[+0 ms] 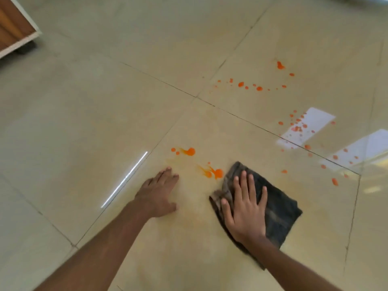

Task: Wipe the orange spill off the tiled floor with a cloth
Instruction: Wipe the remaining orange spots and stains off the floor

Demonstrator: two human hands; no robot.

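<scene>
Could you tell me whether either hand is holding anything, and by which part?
Nothing gripped: right hand presses flat on the cloth, over its left part; left hand rests on the floor.

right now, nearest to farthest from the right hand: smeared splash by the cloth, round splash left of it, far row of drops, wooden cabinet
1. smeared splash, beside the cloth
2. round splash, farther left
3. row of drops, ahead
4. wooden cabinet, far left corner
</scene>
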